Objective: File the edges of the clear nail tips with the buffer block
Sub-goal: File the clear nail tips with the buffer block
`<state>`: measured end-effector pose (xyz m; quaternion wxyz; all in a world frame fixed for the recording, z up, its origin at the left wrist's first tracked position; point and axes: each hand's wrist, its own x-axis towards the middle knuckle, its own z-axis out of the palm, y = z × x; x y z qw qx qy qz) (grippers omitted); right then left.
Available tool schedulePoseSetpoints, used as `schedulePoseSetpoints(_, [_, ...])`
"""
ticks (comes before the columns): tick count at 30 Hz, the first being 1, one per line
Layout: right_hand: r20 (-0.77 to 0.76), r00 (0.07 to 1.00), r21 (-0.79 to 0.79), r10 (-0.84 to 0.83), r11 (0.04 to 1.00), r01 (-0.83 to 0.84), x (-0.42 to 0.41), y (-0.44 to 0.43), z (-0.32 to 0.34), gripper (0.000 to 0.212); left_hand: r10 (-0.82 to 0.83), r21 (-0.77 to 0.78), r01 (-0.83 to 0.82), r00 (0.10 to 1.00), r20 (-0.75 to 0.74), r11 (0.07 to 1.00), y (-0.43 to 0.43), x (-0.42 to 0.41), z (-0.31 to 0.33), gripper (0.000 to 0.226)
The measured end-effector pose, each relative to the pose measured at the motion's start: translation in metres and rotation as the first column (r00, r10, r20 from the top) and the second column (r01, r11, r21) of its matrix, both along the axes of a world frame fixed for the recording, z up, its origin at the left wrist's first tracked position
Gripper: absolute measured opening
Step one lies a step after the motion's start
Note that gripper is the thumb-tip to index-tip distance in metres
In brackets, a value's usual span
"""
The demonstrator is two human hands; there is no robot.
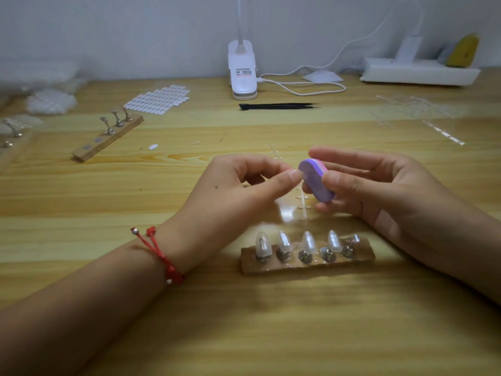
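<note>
My right hand (pixel 379 191) grips a purple oval buffer block (pixel 315 183) with pink and green layers, thumb in front and fingers behind. My left hand (pixel 244 185) is curled, with thumb and forefinger pinched together against the block's face. Whatever they pinch is too small and clear to make out. Just below the hands a wooden holder (pixel 309 263) carries several clear nail tips (pixel 307 241) on metal stands, and a clear plastic sprue strip (pixel 302 203) lies between the holder and the hands.
A second wooden holder (pixel 107 138) with metal stands lies at left. Behind it is a sheet of white adhesive tabs (pixel 157 100). Black tweezers (pixel 279 106), a white clip lamp (pixel 242 70), a power strip (pixel 420 73) and clear sprue pieces (pixel 414 109) lie at the back.
</note>
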<state>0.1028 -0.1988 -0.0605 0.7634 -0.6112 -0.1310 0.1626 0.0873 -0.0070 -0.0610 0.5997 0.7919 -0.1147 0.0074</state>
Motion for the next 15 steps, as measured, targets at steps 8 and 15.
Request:
schedulePoseSetpoints(8, [0.017,1.0,-0.017,-0.017,1.0,0.017,-0.0011,0.001,-0.0003,0.041,-0.01,-0.014,0.009,0.999,-0.04,1.0,0.0012,0.0025,0.0002,0.012])
schedulePoseSetpoints(15, [0.007,1.0,-0.001,-0.013,1.0,0.013,-0.0006,0.0012,0.0004,0.044,-0.004,-0.016,0.004,1.0,-0.021,1.0,0.0036,0.0023,0.0049,0.013])
